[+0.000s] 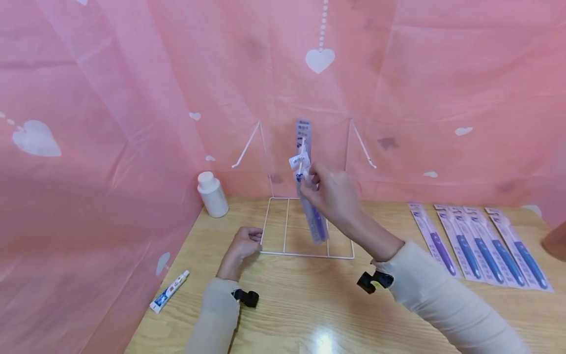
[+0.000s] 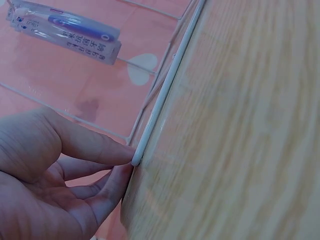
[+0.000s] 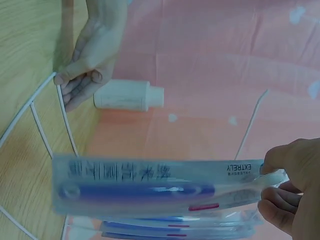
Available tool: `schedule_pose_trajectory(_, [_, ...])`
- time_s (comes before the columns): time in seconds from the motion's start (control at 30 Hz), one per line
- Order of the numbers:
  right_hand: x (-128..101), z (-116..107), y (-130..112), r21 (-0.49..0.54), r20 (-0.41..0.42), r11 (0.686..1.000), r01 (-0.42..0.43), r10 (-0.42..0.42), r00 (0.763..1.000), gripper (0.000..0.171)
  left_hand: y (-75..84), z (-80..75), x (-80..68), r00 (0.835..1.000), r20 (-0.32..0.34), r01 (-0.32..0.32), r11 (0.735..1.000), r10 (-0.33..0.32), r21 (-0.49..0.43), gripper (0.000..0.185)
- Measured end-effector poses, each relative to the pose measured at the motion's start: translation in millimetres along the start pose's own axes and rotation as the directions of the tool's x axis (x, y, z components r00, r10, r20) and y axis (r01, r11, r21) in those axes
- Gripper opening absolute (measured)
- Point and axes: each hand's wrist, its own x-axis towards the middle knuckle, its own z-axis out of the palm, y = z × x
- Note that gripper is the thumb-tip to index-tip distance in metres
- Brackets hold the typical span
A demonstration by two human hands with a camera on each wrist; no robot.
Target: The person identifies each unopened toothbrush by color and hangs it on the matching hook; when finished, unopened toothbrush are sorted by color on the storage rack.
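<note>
A white wire rack (image 1: 305, 254) stands on the table, with slanting arms that end in hooks. At the base's near left corner my left hand (image 1: 242, 244) pinches the wire (image 2: 150, 125) between thumb and fingers. My right hand (image 1: 333, 194) pinches the upper end of a packaged toothbrush (image 3: 135, 189), whose purple-blue handle shows through the clear wrapper. The pack hangs down from the fingers, its top card right at the rack's middle hook. Behind it, more packaged toothbrushes (image 3: 175, 231) hang on the rack, partly hidden by the held one.
Several packaged toothbrushes (image 1: 479, 250) lie side by side at the right of the table. On the left are a white bottle (image 1: 213, 195) and a toothpaste tube (image 1: 169, 291). A pink cloth (image 1: 398, 88) with white hearts hangs behind and at the left. A brown rounded object (image 1: 555, 242) shows at the far right edge.
</note>
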Motion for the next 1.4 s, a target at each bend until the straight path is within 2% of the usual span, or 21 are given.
schedule_pose_trajectory(0.43, [35,28,23,-0.007,0.014,0.990,-0.144,0.144,0.989,0.006,-3.3,-1.5,-5.6,1.000,-0.005,-0.006,1.000,0.006,0.001,0.058])
schedule_pose_trajectory(0.63, [44,27,37,-0.040,-0.006,0.982,-0.184,0.184,0.983,0.009,-4.3,5.0,-1.4,1.000,0.015,-0.026,1.000,0.026,-0.002,0.058])
schedule_pose_trajectory(0.83, [47,22,48,-0.029,0.001,0.976,-0.215,0.215,0.977,0.012,-0.6,10.3,2.8,0.999,0.022,-0.041,0.999,0.041,0.000,0.057])
schedule_pose_trajectory(1.1, [48,24,54,-0.053,-0.017,0.975,-0.217,0.216,0.976,0.013,1.3,12.0,2.4,0.999,0.025,-0.024,1.000,0.024,-0.006,0.057])
schedule_pose_trajectory(1.27, [38,22,50,-0.053,0.018,0.962,-0.266,0.267,0.963,0.016,0.6,11.4,3.9,0.999,0.021,-0.035,0.999,0.035,0.001,0.057])
schedule_pose_trajectory(1.4, [26,19,51,-0.119,0.081,0.950,-0.288,0.299,0.951,0.028,0.0,11.6,5.2,0.999,0.015,-0.036,0.999,0.036,-0.007,0.057])
